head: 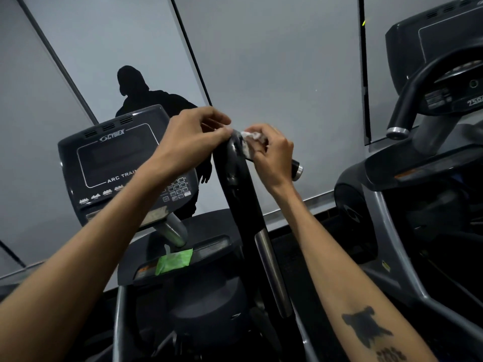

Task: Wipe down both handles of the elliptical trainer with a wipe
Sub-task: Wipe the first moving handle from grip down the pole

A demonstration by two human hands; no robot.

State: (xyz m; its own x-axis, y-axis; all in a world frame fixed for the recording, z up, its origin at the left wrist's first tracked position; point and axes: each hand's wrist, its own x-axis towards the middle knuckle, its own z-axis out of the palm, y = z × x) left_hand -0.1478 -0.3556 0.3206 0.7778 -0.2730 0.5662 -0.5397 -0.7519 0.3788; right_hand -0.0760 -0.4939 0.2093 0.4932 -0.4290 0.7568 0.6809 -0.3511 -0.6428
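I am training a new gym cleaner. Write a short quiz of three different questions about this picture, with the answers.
1. True or false: the white wipe is in the right hand.
2. Where does the green wipes pack lie? A) on the floor B) on the machine's ledge below the console
3. Which part of the black handle do both hands work at?

Key: 1 true; 2 B; 3 its top end, where the left hand also pinches.
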